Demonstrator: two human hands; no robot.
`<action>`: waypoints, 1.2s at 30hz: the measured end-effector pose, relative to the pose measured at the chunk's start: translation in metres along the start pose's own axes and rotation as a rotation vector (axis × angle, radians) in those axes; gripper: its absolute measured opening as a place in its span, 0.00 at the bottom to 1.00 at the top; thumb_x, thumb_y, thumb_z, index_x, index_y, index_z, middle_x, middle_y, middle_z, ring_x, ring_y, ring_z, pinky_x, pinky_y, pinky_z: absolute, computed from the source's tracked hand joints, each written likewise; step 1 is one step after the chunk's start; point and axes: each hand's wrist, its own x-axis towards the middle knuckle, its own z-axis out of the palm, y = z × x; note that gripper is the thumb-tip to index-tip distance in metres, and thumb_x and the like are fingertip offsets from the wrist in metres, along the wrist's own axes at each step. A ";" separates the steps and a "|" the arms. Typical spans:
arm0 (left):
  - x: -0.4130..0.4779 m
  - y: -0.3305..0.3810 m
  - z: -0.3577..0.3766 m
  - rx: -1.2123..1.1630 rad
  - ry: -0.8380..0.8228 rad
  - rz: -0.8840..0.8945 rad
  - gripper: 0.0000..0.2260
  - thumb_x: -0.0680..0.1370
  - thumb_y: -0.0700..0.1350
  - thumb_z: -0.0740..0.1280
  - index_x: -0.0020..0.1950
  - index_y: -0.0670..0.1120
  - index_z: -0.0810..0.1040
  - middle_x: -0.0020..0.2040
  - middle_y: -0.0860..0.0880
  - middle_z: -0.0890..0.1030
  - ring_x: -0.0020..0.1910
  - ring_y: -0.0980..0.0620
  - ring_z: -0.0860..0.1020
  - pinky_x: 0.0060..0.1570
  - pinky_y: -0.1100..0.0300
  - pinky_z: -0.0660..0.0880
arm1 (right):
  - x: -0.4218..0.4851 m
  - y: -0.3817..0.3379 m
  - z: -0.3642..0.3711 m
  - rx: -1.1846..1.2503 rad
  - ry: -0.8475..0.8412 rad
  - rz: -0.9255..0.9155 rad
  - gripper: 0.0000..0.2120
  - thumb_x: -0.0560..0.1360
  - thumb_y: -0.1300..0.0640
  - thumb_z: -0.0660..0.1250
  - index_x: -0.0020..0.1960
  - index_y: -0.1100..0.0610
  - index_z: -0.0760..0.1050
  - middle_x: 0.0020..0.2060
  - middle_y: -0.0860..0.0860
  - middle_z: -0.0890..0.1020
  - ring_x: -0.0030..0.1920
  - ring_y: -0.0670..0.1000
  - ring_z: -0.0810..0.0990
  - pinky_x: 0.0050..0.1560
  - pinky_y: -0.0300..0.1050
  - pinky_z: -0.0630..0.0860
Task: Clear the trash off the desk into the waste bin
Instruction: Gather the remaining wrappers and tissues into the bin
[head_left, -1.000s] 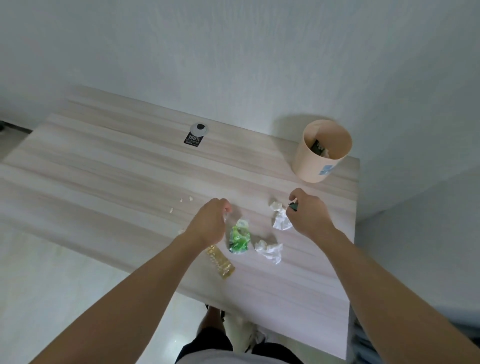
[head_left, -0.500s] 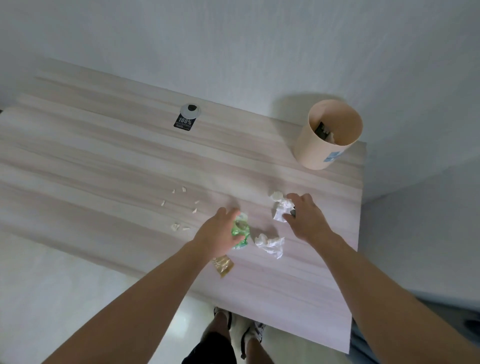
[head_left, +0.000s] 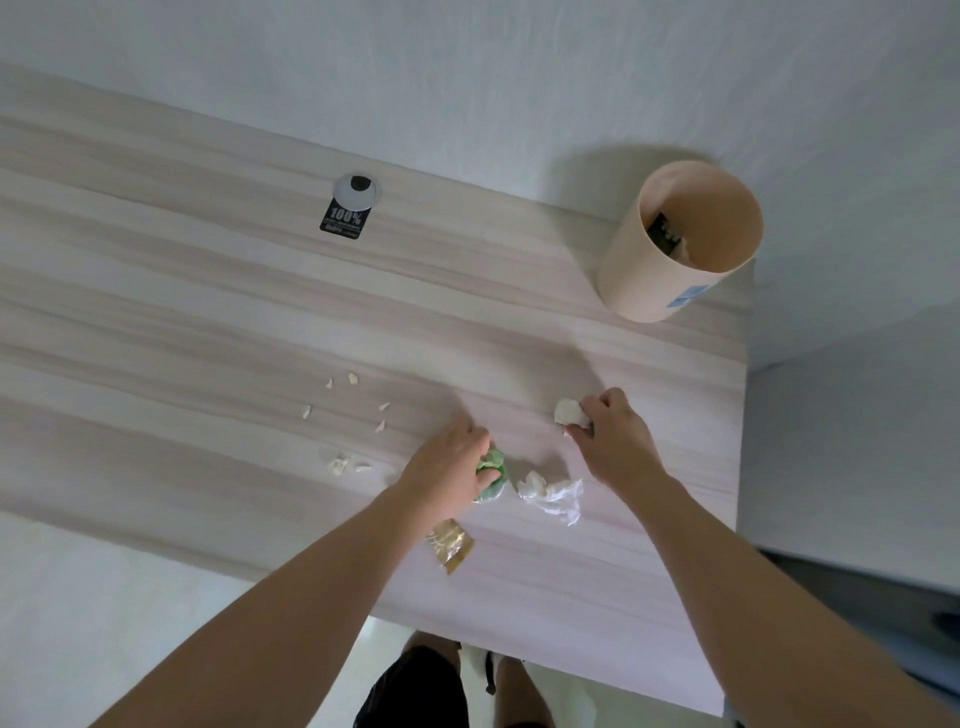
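The green wrapper (head_left: 491, 475) lies on the desk (head_left: 208, 322) near its front edge, gripped by the left hand (head_left: 447, 475), whose fingers curl around it from the left. A crumpled white tissue (head_left: 569, 413) sits to the right and farther back; the right hand (head_left: 610, 441) closes on it, fingertips pinching its near side. Between the two hands, slightly nearer the person, a second white tissue (head_left: 550, 493) lies loose on the desk, just beside the green wrapper and not touched by either hand. A gold wrapper (head_left: 451, 543) lies nearer the front edge, partly under the left forearm.

Small white scraps (head_left: 358, 415) are scattered on the desk to the left of the left hand, with a larger cluster (head_left: 343, 463) closer to the front.

The bin (head_left: 675, 244), a beige cylinder, stands upright at the far right corner of the desk, well apart from both hands. Dark and pale trash is visible inside it. A blue label shows on its lower right side.

A black tag (head_left: 343, 221) printed "100%" lies at the back of the desk, touching a round grey grommet (head_left: 357, 189).
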 end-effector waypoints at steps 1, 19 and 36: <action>0.000 0.000 -0.001 0.005 0.004 0.012 0.11 0.77 0.50 0.66 0.51 0.43 0.73 0.51 0.45 0.73 0.44 0.44 0.75 0.40 0.58 0.66 | 0.000 -0.001 -0.001 -0.017 -0.001 0.005 0.10 0.76 0.53 0.66 0.50 0.60 0.73 0.49 0.55 0.71 0.40 0.57 0.73 0.42 0.45 0.70; -0.045 0.006 -0.037 -0.203 0.187 -0.103 0.16 0.74 0.31 0.57 0.60 0.43 0.70 0.54 0.47 0.76 0.50 0.46 0.76 0.50 0.55 0.73 | -0.041 -0.033 -0.043 0.130 -0.003 -0.124 0.20 0.72 0.67 0.54 0.56 0.49 0.73 0.46 0.47 0.76 0.46 0.54 0.75 0.43 0.44 0.68; -0.101 -0.001 0.011 -0.276 0.154 -0.405 0.19 0.73 0.54 0.69 0.58 0.47 0.67 0.48 0.50 0.77 0.46 0.48 0.77 0.46 0.54 0.73 | -0.071 -0.027 0.008 -0.086 -0.141 -0.173 0.24 0.74 0.38 0.62 0.64 0.50 0.68 0.52 0.56 0.74 0.52 0.59 0.76 0.54 0.50 0.74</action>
